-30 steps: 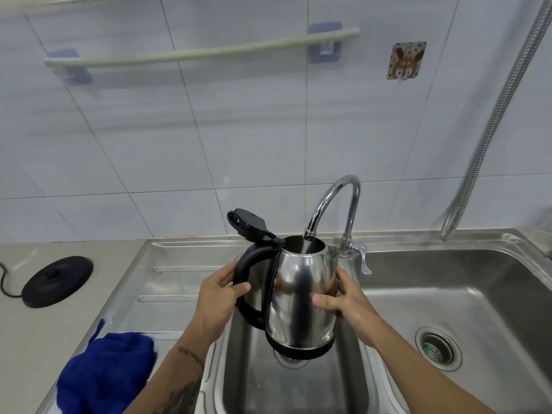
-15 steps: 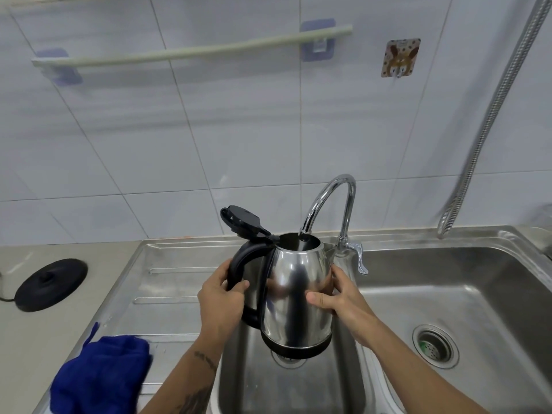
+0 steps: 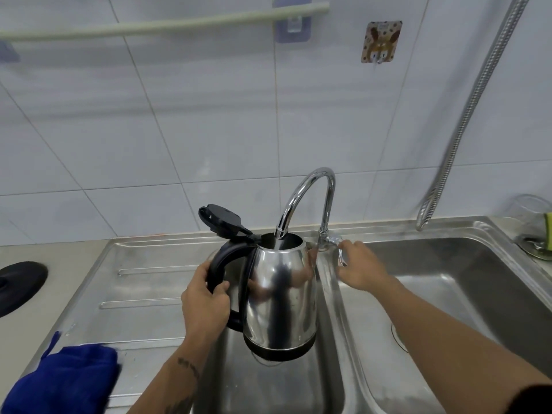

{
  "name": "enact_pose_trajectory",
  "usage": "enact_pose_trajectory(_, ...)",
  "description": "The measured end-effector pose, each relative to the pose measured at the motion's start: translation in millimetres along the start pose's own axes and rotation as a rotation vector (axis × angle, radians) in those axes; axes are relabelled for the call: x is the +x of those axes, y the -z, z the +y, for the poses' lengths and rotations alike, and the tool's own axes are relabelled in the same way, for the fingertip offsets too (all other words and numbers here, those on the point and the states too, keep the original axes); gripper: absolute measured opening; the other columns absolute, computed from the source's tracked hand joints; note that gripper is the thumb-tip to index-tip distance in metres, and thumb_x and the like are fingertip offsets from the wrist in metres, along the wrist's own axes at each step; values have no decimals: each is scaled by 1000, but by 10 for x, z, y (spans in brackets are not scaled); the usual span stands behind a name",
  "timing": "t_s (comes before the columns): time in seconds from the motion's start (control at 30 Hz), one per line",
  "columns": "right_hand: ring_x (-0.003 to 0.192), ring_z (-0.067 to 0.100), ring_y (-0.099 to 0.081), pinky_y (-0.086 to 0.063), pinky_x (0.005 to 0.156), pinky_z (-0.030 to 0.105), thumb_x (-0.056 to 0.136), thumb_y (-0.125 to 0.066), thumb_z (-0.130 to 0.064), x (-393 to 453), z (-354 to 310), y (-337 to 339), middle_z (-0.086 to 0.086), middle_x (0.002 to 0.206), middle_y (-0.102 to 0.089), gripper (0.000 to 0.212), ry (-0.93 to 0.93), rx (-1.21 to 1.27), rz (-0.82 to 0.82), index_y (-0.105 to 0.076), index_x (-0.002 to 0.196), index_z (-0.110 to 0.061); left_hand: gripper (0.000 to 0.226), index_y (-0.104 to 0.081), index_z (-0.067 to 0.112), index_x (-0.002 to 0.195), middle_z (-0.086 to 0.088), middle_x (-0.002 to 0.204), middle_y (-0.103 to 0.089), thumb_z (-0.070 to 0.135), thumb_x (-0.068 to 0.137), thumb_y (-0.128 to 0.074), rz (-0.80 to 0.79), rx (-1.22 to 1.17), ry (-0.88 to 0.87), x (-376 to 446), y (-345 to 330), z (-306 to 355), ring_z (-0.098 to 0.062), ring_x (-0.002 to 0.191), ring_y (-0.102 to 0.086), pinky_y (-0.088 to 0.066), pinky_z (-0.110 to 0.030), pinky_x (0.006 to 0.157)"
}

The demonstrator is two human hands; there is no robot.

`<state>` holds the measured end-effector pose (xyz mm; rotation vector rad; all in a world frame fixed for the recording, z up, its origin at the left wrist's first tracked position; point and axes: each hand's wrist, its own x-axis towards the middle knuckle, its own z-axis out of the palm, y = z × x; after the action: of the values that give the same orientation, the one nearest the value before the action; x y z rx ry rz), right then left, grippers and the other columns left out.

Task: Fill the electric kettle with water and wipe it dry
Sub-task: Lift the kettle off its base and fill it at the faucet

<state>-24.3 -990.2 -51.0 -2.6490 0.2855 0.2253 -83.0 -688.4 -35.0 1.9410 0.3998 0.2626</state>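
Steel kettle [image 3: 280, 297], black lid [image 3: 222, 224] raised, held upright under the tap [image 3: 307, 198]. Left hand [image 3: 204, 306] fingers curl round its handle; right hand [image 3: 360, 268] fingers pinch the tap lever [image 3: 334, 240].

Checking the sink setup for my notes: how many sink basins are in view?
2. The left basin lies under the held kettle; the right basin lies beyond the divider, under the right hand.

Kettle [image 3: 280, 297] blocks left basin; faucet [image 3: 310, 198] overhead; right basin [image 3: 466, 282] open.
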Motion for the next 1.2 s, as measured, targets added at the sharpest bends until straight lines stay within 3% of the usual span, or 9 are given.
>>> enact_pose_trajectory(0.2,131,35,-48,-45,103,45,93,-58,-32,65,-25,-165,11,143,-45,55,95,-404,-110,-45,145,-22,36,-63,27,110,6,98,-70,-1,88,-60,-34,-2,-4,13,-2,48,-10,91,-65,-47,-26,80)
enact_pose_trajectory(0.57,123,32,-51,-54,89,43,93,-51,-20,135,86,-81,7,131,-49,39,233,-592,-47,-58,131,-25,37,-63,22,110,5,96,-71,-6,86,-61,-53,5,-22,40,58,-22,-8,95,-65,-48,-25,83)
enact_pose_trajectory(0.67,121,31,-50,-55,87,44,94,-51,-21,126,106,-75,6,128,-49,36,249,-573,-22,-60,128,-25,36,-63,20,112,4,98,-70,-5,87,-60,-52,-1,-18,39,72,-26,-5,94,-64,-45,-19,78)
enact_pose_trajectory(0.83,117,29,-51,-53,85,43,95,-53,-24,236,44,89,4,124,-52,34,254,-376,120,-64,128,-26,36,-62,24,111,6,97,-69,-3,87,-61,-54,16,-24,73,89,-45,-7,94,-64,-47,-27,79)
enact_pose_trajectory(0.97,119,32,-54,-49,91,44,93,-63,-35,434,-18,356,7,127,-54,35,127,-178,201,-62,126,-21,35,-61,22,113,3,99,-69,-4,88,-60,-55,7,-19,88,78,-42,-11,94,-64,-46,-24,76)
enact_pose_trajectory(1.2,117,35,-59,-46,91,41,92,-62,-44,621,-28,396,12,125,-61,39,-107,78,269,-64,121,-17,33,-61,24,109,4,97,-69,-2,88,-62,-47,8,-27,91,91,-28,-16,92,-65,-48,-32,78)
